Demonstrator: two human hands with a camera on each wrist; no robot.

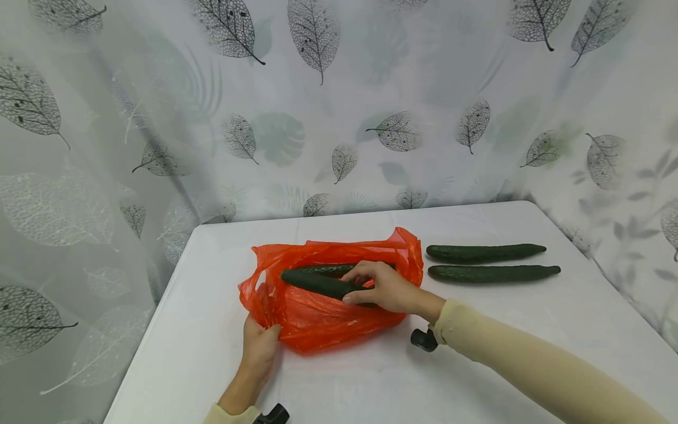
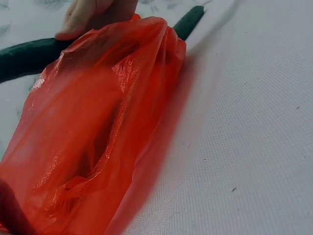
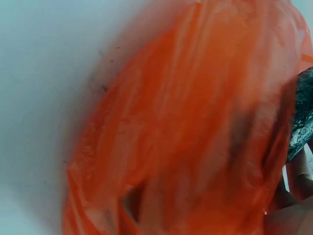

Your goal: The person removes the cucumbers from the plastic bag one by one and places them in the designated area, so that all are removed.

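1. The held cucumber point(image 1: 318, 284) is grasped by the right hand point(image 1: 382, 287), thumb on the near side and fingers over the top; it is slanted across the opening of the red plastic bag point(image 1: 339, 325), its left end being left exposed.
2. The bag's lower left edge is gripped by the left hand point(image 1: 259, 344); its fingers are partly hidden by the plastic.
3. A second cucumber point(image 1: 328, 270) is seen just behind the held one, within the bag's opening; its right part is covered by the right hand.
4. To the right of the bag, the far cucumber point(image 1: 484, 253) and the near cucumber point(image 1: 492, 274) are laid side by side, slightly apart, on the white bench point(image 1: 339, 388); behind it, a leaf-patterned curtain point(image 1: 355, 100) is hung.
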